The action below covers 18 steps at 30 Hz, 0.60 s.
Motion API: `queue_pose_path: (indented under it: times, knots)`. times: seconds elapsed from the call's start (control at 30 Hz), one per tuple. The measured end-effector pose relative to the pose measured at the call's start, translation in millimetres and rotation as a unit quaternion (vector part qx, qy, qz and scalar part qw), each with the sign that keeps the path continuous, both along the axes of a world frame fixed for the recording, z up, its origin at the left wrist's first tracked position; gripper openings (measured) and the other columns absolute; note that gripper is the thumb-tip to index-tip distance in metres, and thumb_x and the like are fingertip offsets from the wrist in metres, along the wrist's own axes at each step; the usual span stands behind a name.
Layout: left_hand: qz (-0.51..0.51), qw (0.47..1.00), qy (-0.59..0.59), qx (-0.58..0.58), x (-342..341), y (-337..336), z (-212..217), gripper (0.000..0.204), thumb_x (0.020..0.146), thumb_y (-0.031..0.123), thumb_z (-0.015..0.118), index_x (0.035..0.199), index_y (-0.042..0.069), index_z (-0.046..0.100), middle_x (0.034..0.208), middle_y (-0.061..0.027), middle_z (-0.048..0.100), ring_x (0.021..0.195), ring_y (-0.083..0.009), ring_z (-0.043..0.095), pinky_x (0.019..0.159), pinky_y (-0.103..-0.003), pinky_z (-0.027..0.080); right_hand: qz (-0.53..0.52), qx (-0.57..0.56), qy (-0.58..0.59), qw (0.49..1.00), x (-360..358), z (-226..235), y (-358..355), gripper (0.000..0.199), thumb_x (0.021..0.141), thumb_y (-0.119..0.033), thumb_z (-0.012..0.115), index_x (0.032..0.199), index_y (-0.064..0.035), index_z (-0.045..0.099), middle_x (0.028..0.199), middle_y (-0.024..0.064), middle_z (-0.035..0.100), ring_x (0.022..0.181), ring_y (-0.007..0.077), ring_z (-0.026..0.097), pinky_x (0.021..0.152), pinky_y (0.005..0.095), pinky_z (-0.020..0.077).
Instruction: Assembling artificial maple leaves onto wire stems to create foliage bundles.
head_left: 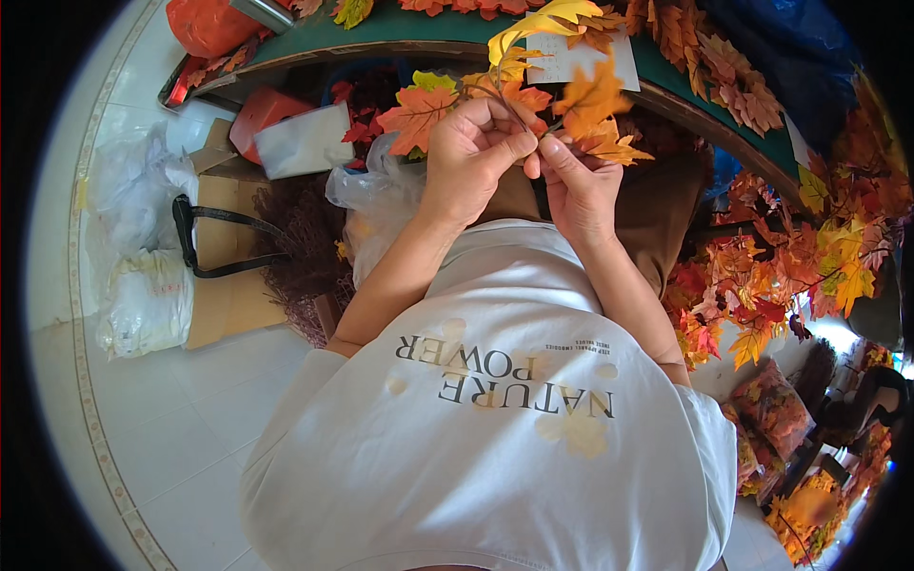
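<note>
Both hands are raised in front of me, close together, at the near edge of the green-topped table [381, 36]. My left hand [476, 152] pinches the brown stem of an artificial maple leaf spray [416, 116]. My right hand [583, 186] has thumb and fingers closed on the same spray's stem, its thumb tip almost meeting the left thumb. Orange and red leaves stick out on both sides of the hands. A yellow leaf [538, 27] curves up above them. The fingers partly hide where the stems meet.
A white paper sheet [624, 65] lies on the table behind the spray. Many artificial autumn leaves [762, 247] hang at the right. At the left stand an open cardboard box [233, 305], clear plastic bags [143, 219] and brown twiggy bundles [300, 247]. A red container [262, 119] is under the table.
</note>
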<state>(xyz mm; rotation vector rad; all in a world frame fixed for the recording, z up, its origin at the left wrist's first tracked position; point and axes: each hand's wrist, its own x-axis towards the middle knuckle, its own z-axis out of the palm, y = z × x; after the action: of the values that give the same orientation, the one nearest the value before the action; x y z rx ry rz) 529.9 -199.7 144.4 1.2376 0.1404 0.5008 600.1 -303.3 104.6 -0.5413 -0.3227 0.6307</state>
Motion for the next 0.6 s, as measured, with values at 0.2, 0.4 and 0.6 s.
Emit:
queue_pose_path:
  times: [0.2, 0.4, 0.6]
  knots:
    - [0.033, 0.999, 0.009, 0.031, 2, 3, -1, 0.007, 0.081, -0.008, 0.059, 0.085, -0.004, 0.057, 0.075, -0.0086, 0.059, 0.06, -0.0157, 0.06, 0.058, -0.027, 0.052, -0.03, -0.04, -0.089, 0.995, 6, -11, 9, 0.015, 0.084, 0.0, 0.061, 0.096, 0.0018, 0.053, 0.083, 0.0098, 0.061, 0.068, 0.0155, 0.059, 0.066, 0.0278, 0.0503]
    - [0.073, 0.989, -0.069, -0.109, -1, 33, -10, 0.008, 0.086, 0.003, 0.058, 0.094, 0.002, 0.056, 0.079, -0.0076, 0.062, 0.073, -0.0182, 0.065, 0.073, -0.03, 0.056, 0.012, -0.106, -0.3, 0.948, 18, -21, 22, 0.026, 0.087, -0.003, 0.058, 0.111, 0.0029, 0.049, 0.097, 0.0061, 0.059, 0.083, 0.0107, 0.058, 0.076, 0.0218, 0.0463]
    - [0.191, 0.95, -0.101, -0.224, -8, 48, -23, 0.011, 0.085, 0.003, 0.059, 0.097, 0.003, 0.057, 0.084, -0.0074, 0.062, 0.077, -0.0202, 0.065, 0.072, -0.031, 0.056, 0.011, -0.169, -0.327, 0.93, 25, -10, 40, 0.017, 0.086, -0.003, 0.061, 0.1, 0.0048, 0.061, 0.096, 0.005, 0.063, 0.084, 0.0091, 0.059, 0.076, 0.0207, 0.0468]
